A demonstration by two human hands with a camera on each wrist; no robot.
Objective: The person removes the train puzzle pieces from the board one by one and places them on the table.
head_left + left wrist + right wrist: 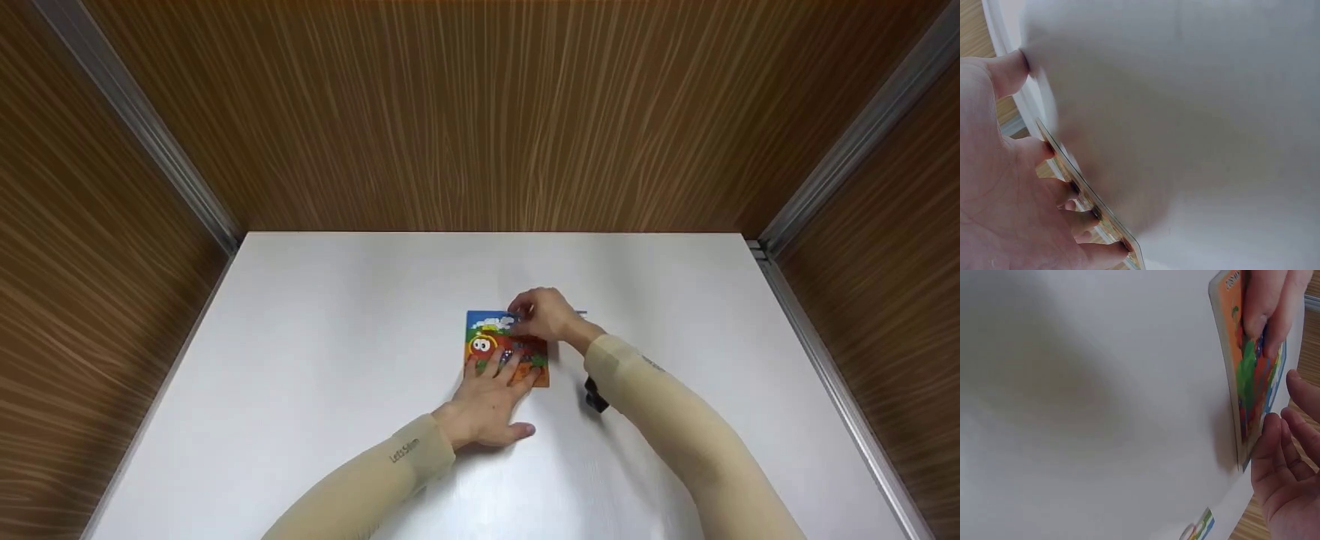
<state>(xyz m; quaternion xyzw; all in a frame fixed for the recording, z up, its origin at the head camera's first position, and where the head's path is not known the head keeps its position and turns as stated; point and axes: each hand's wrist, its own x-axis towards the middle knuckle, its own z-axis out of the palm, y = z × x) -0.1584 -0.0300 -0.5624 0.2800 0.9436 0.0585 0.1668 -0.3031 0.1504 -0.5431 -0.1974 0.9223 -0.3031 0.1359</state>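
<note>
A flat, thick picture board (481,319) with a bright cartoon print lies on the white table. It shows blue sky, white clouds, a red face with big eyes and an orange lower edge. My left hand (487,405) rests on its lower part with fingers spread; in the left wrist view the fingertips (1085,222) press its face. Over the upper right part of the board bends my right hand (547,315). In the right wrist view its curled fingers (1300,424) are at the board's edge (1230,377); whether they pinch anything is hidden.
A small printed piece (1202,527) lies on the table near the right hand; its blue edge (581,312) shows behind that hand in the head view. A black object (596,395) shows beside the right forearm. Wood-grain panels (480,112) enclose the white table (337,300).
</note>
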